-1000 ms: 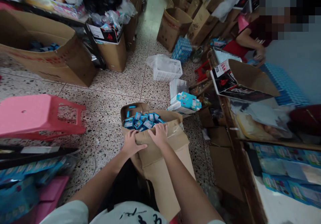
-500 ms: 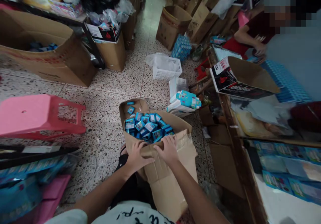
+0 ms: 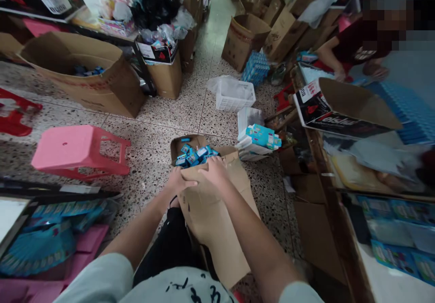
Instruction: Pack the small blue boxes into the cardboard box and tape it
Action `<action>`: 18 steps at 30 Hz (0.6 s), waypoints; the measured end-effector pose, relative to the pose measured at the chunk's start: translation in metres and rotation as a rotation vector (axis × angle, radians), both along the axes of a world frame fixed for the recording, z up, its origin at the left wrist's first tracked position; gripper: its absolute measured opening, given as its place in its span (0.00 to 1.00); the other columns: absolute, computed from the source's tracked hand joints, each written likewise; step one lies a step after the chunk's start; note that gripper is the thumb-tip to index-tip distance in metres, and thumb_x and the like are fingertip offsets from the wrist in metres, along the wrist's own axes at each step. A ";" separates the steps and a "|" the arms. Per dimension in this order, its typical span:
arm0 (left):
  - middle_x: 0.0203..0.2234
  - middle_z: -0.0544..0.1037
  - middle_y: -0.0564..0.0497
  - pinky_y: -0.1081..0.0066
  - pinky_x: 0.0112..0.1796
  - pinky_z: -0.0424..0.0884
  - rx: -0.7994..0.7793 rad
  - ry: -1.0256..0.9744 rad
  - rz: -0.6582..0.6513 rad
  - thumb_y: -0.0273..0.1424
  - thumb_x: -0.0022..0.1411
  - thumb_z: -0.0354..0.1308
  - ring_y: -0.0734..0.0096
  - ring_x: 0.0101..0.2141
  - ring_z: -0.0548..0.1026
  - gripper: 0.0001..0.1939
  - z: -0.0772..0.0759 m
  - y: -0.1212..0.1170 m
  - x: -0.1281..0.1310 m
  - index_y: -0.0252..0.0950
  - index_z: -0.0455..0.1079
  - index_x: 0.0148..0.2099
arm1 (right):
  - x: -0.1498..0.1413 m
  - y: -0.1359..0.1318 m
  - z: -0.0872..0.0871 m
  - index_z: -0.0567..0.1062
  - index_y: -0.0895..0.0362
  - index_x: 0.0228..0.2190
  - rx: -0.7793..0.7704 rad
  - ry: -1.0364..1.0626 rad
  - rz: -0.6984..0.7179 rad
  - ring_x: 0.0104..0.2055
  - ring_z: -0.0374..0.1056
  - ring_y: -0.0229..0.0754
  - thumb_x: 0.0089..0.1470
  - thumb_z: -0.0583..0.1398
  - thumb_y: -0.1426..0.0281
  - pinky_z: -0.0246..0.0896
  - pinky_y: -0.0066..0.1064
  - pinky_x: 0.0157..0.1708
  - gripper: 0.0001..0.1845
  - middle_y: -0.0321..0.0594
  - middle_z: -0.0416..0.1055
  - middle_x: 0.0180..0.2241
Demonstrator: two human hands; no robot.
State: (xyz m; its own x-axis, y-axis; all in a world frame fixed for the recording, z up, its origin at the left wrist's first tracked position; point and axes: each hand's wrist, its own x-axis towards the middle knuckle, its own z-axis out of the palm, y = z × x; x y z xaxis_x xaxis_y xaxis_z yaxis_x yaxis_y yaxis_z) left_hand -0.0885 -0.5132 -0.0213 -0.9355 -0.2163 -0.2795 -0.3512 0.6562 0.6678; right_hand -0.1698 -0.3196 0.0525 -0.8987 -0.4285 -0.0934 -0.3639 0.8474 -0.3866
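Note:
A brown cardboard box (image 3: 217, 221) stands on the floor right in front of me, filled with several small blue packets (image 3: 195, 155). My left hand (image 3: 176, 183) grips the near flap at its left edge. My right hand (image 3: 212, 171) holds the same flap's top edge just to the right, fingers curled over it. The flap hides most of the packets.
A pink plastic stool (image 3: 79, 151) lies to the left, a large open carton (image 3: 84, 74) behind it. A white basket (image 3: 234, 94) and a stack of blue packs (image 3: 261, 136) sit beyond the box. Another person (image 3: 356, 49) works at the cluttered bench (image 3: 340, 126) on the right.
The box tipped open half a second ago, showing more packets, and now the flap is drawn back up over them. My view has shifted to the left.

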 end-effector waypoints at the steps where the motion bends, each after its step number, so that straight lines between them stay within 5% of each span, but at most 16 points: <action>1: 0.44 0.72 0.39 0.51 0.48 0.69 -0.007 0.019 -0.012 0.55 0.32 0.74 0.43 0.49 0.71 0.44 0.007 0.008 0.018 0.35 0.67 0.47 | 0.017 0.011 0.007 0.74 0.54 0.35 -0.012 0.010 0.019 0.53 0.63 0.57 0.51 0.69 0.56 0.52 0.54 0.56 0.17 0.47 0.74 0.43; 5: 0.45 0.71 0.43 0.51 0.50 0.69 0.003 0.085 -0.064 0.57 0.37 0.71 0.47 0.49 0.71 0.42 0.015 0.040 0.062 0.38 0.65 0.48 | 0.067 0.047 0.010 0.72 0.53 0.38 -0.027 0.035 -0.017 0.55 0.61 0.56 0.53 0.68 0.59 0.48 0.56 0.60 0.15 0.45 0.73 0.43; 9: 0.49 0.71 0.43 0.55 0.52 0.70 0.040 0.063 -0.109 0.55 0.40 0.72 0.50 0.51 0.72 0.40 -0.009 0.048 0.026 0.38 0.66 0.50 | 0.040 0.049 -0.019 0.72 0.54 0.37 0.003 0.022 -0.122 0.53 0.62 0.58 0.53 0.68 0.63 0.47 0.60 0.58 0.13 0.47 0.73 0.43; 14: 0.50 0.71 0.41 0.54 0.49 0.71 0.006 -0.050 -0.027 0.49 0.54 0.66 0.56 0.49 0.72 0.32 -0.043 -0.002 -0.056 0.33 0.67 0.52 | -0.044 -0.008 -0.047 0.74 0.54 0.38 0.022 -0.012 -0.100 0.55 0.62 0.55 0.52 0.68 0.63 0.52 0.54 0.58 0.13 0.47 0.73 0.46; 18: 0.48 0.72 0.43 0.55 0.48 0.71 0.005 -0.037 0.040 0.46 0.60 0.62 0.59 0.47 0.72 0.24 -0.042 -0.047 -0.060 0.33 0.68 0.49 | -0.058 -0.052 -0.037 0.74 0.54 0.35 0.027 -0.033 -0.047 0.53 0.63 0.57 0.47 0.71 0.61 0.57 0.52 0.53 0.16 0.49 0.74 0.45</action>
